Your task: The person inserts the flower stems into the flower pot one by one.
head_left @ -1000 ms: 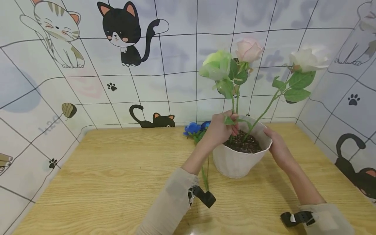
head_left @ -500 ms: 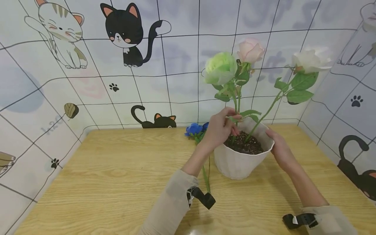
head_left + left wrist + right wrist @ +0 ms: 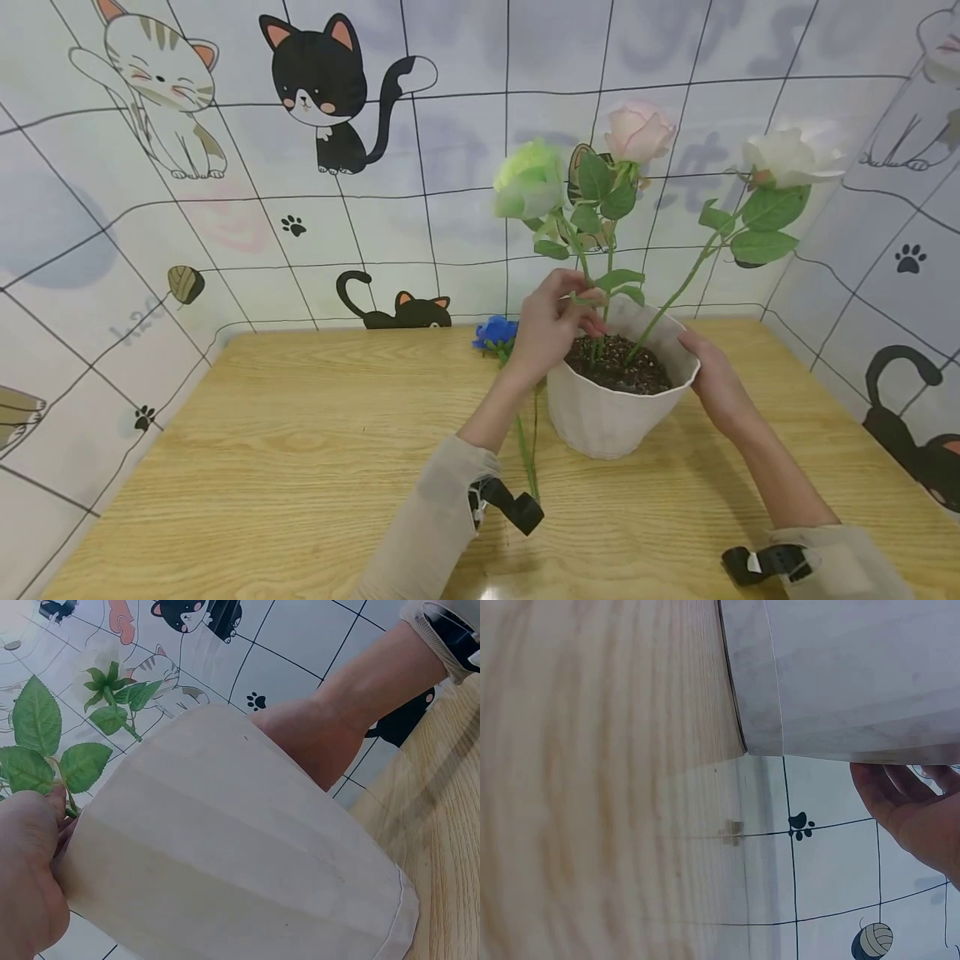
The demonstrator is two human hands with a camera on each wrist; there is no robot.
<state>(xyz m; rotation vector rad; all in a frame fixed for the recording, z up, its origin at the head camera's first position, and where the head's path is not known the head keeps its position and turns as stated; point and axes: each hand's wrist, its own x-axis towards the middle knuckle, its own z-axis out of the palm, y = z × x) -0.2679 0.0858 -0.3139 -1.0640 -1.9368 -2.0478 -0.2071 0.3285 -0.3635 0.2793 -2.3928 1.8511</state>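
A white pot [image 3: 611, 417] of dark soil [image 3: 622, 367] holds a green-white rose [image 3: 531, 179], a pink rose [image 3: 639, 132] and a white rose [image 3: 791, 157]. At the pot's left side, my left hand [image 3: 546, 325] pinches the green-white rose's stem low down, near a leaf; in the left wrist view the fingertips of this hand [image 3: 30, 870] are partly hidden behind the pot [image 3: 217, 847]. My right hand [image 3: 712, 375] grips the pot's right rim, and in the right wrist view its fingers [image 3: 889, 791] curl against the pot wall [image 3: 855, 682].
A blue flower [image 3: 495, 332] lies on the wooden table [image 3: 300, 433] left of the pot, its stem running toward the front beneath my left forearm. Behind the table stands a wall [image 3: 465, 225] with cat drawings.
The green-white rose's head has swung to the left, and my left hand has shifted slightly left with its stem. My right hand and the pot look almost unmoved.
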